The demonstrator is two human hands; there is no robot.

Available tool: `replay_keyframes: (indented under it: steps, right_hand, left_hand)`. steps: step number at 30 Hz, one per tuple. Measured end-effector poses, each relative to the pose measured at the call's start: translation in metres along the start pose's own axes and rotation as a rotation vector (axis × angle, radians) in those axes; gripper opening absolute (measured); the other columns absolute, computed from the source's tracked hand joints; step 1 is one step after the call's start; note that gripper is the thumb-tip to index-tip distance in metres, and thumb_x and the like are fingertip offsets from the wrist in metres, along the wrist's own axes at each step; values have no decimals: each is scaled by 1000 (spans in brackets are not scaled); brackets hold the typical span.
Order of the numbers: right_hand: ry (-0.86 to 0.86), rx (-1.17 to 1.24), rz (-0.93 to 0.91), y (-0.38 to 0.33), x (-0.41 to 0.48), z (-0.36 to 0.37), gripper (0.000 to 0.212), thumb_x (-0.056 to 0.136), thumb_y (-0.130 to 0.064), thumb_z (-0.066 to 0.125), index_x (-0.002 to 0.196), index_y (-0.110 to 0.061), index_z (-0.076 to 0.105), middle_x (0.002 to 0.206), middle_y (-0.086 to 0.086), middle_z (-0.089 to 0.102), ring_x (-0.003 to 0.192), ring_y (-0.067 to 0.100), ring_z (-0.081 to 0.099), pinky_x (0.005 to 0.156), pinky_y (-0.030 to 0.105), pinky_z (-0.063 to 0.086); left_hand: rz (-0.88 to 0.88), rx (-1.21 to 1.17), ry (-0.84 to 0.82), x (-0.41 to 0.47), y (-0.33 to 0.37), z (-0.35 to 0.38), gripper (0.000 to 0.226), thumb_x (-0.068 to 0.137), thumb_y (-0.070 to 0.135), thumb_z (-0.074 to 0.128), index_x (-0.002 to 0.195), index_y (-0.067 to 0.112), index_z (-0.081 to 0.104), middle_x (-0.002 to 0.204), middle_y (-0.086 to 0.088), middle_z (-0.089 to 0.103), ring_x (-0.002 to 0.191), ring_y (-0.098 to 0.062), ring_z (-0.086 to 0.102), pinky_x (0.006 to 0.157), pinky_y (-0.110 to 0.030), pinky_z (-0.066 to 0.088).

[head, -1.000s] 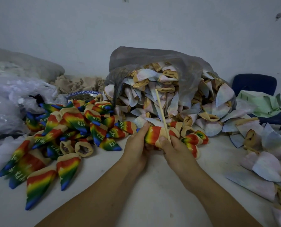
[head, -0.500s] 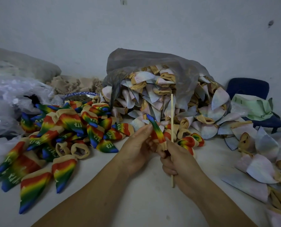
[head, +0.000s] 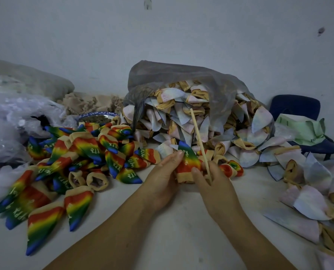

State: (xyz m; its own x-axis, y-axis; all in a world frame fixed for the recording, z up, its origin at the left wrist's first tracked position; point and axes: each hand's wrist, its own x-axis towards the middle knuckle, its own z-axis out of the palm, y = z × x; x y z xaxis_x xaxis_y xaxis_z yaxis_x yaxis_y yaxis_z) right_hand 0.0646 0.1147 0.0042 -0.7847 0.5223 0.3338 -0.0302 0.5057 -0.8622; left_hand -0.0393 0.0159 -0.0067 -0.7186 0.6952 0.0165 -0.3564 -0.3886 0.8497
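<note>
A rainbow fabric cone point(head: 187, 160) with a tan cuff stands point-up between my two hands above the white table point(head: 174, 227). My left hand point(head: 162, 178) holds its left side, fingers along the cloth. My right hand point(head: 210, 184) grips the cone's cuff with the thumb and also holds a thin wooden stick point(head: 199, 141), which leans up and to the left. A pile of finished rainbow cones point(head: 80, 158) lies to the left. A grey plastic bag point(head: 181, 90) spills pale inside-out cones point(head: 181, 121) behind my hands.
More pale cones point(head: 310, 201) are scattered on the right. A dark blue chair point(head: 296, 108) with green fabric point(head: 302, 129) stands at the back right. Clear plastic bags point(head: 12, 121) and tan scraps point(head: 88, 102) sit at the back left, beside a blue-rimmed dish point(head: 98, 115).
The rainbow cone has been pushed out to full pointed shape and now stands wide between my hands. The stick has come out of it and tilted left in my right hand.
</note>
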Motion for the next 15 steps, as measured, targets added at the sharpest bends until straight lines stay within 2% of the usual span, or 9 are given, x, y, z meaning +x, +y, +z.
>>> replay_keyframes:
  steps: [3, 5, 6, 8, 10, 12, 15]
  right_hand:
    - [-13, -10, -24, 1, 2, -2, 13, 93, -32, 56, 88, -20, 57, 76, -1, 58, 64, 6, 52, 54, 14, 40]
    - [-38, -7, -16, 2, 3, -2, 15, 91, -36, 58, 89, -21, 58, 80, 0, 62, 71, 9, 57, 59, 17, 43]
    - [-46, 2, -15, 1, 3, -1, 19, 89, -39, 60, 87, -21, 59, 79, 0, 63, 72, 10, 57, 59, 18, 44]
    - [-52, 25, -20, 0, 2, -3, 32, 84, -53, 56, 82, -21, 61, 75, -2, 63, 69, 8, 56, 57, 14, 41]
    - [-51, 8, -35, 0, 0, -8, 49, 78, -67, 41, 80, -23, 62, 73, -5, 60, 67, 6, 54, 56, 13, 39]
    - [-76, -85, -34, 2, -1, -14, 55, 81, -70, 28, 78, -24, 60, 68, -3, 56, 64, 9, 52, 57, 19, 39]
    - [-166, -299, -21, 7, 1, -21, 44, 91, -58, 32, 81, -27, 61, 73, 1, 61, 70, 15, 57, 66, 37, 47]
  left_hand:
    - [-61, 70, -121, -2, -4, 3, 21, 87, 32, 68, 100, 17, 75, 103, -8, 74, 93, -17, 71, 75, -24, 56]
    - [-60, 64, -124, 0, -7, 2, 12, 83, 28, 70, 89, 21, 79, 97, -6, 75, 90, -15, 72, 73, -22, 56]
    - [-56, 37, -106, 0, -7, 2, 14, 83, 27, 71, 91, 19, 79, 99, -8, 75, 92, -17, 72, 75, -24, 56]
    - [-49, -66, -53, 2, -3, -1, 31, 83, 26, 71, 108, 8, 73, 105, -13, 73, 97, -23, 71, 81, -32, 58]
    - [-40, -220, 36, 4, 3, -7, 43, 83, 26, 70, 118, 2, 63, 102, -14, 71, 93, -24, 70, 81, -36, 59]
    - [-4, -391, 125, 6, 10, -16, 37, 80, 25, 70, 109, 2, 65, 90, -10, 73, 77, -18, 71, 72, -29, 58]
    - [40, -514, 224, 8, 18, -26, 29, 76, 26, 70, 95, 4, 71, 84, -8, 74, 73, -14, 70, 71, -26, 57]
